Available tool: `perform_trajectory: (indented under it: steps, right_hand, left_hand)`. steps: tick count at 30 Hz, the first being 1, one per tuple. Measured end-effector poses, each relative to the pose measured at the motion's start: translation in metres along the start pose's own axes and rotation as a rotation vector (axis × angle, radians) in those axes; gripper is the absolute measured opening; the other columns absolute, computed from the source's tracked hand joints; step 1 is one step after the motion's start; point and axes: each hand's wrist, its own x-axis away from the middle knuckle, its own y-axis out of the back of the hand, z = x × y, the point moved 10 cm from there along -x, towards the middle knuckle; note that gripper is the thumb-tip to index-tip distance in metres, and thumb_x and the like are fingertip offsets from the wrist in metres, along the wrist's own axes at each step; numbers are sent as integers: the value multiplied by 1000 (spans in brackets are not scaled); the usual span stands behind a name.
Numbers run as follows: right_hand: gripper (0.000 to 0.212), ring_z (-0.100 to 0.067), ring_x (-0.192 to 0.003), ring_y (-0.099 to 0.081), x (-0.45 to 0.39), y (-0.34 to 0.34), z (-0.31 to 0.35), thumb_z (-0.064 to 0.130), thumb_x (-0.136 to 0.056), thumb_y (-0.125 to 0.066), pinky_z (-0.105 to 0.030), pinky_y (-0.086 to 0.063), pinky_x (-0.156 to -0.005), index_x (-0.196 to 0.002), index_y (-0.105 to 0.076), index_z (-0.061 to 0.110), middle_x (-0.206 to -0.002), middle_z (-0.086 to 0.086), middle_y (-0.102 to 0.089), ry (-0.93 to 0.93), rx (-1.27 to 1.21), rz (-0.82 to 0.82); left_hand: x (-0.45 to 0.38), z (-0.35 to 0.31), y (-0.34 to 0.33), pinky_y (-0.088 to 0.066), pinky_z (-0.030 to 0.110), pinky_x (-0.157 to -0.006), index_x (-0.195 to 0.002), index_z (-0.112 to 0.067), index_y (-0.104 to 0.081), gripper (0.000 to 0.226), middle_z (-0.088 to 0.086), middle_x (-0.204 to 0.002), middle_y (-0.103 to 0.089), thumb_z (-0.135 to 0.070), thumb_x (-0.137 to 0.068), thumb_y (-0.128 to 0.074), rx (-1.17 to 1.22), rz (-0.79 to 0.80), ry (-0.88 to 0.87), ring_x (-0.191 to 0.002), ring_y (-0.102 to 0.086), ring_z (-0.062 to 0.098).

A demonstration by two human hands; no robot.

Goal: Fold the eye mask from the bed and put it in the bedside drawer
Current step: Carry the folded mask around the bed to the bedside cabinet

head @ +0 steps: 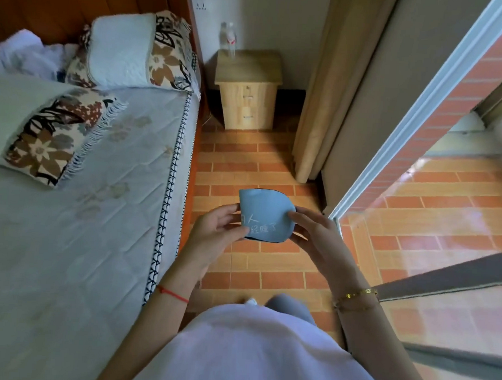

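A light blue eye mask (264, 212) with pale lettering is folded in half and held in the air over the tiled floor, to the right of the bed (74, 223). My left hand (216, 230) grips its left edge and my right hand (313, 233) grips its right edge. Farther ahead, a small wooden bedside cabinet (248, 89) stands against the wall beside the head of the bed. Its two drawers (247, 107) are closed.
A plastic water bottle (229, 40) stands on the cabinet top. Patterned pillows (128, 54) lie on the bed. A beige curtain (332, 86) hangs right of the cabinet, and a glass sliding door (426, 92) runs along the right. Orange tiles (245, 163) cover the floor.
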Motion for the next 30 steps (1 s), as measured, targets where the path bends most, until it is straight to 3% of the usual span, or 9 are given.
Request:
perform_trajectory:
  steps: [3,7,9,13,19,24,30]
  right_hand:
    - [12,-10,-79,-70,-43,-5,21,12,-86,-62,-23,-54,-68,-94,-72,12,-82,3,-75,-4,-12,-2]
    - [14,-12,-79,-70,-108,-13,47,12,-87,-63,-24,-54,-68,-99,-68,8,-82,2,-73,-26,-7,-13]
    - [13,-13,-79,-69,-145,-18,61,11,-87,-63,-25,-54,-68,-98,-68,8,-81,1,-73,-31,-10,-9]
    - [21,-19,-88,-65,-227,-26,96,11,-87,-62,-30,-54,-77,-107,-64,2,-96,-9,-68,-39,20,6]
    - [28,-22,-100,-64,-357,-35,168,15,-88,-63,-26,-54,-72,-113,-64,3,-111,-13,-67,-49,69,61]
    - [11,-12,-80,-68,-443,-47,222,12,-83,-66,-22,-54,-63,-87,-76,15,-87,-1,-73,-33,74,92]
    - [11,-12,-85,-72,-520,-61,262,19,-77,-70,-20,-54,-64,-86,-77,19,-91,-1,-77,-43,47,116]
  left_hand:
    - [-45,-20,7,-53,34,-95,-136,-15,-49,61,8,-131,-62,-7,-80,-72,-22,-4,20,-113,-63,19]
    - [-108,-43,17,-47,34,-101,-139,-16,-47,63,7,-138,-55,-12,-81,-73,-57,-10,31,-124,-55,19]
    - [-143,-55,21,-45,43,-107,-140,-17,-46,64,7,-140,-55,-15,-81,-72,-73,-12,28,-127,-53,20]
    - [-220,-82,27,-47,43,-105,-139,-18,-48,64,8,-138,-56,-14,-81,-73,-55,-51,32,-122,-57,19]
    - [-340,-136,32,-50,42,-102,-140,-18,-45,69,3,-135,-58,-19,-79,-75,-12,-101,55,-118,-59,17]
    - [-421,-182,36,-55,37,-94,-138,-11,-48,62,6,-125,-66,-9,-80,-72,75,-131,43,-108,-67,19]
    - [-498,-220,46,-53,42,-97,-136,-12,-50,61,5,-120,-68,-9,-79,-72,78,-162,68,-109,-65,20]
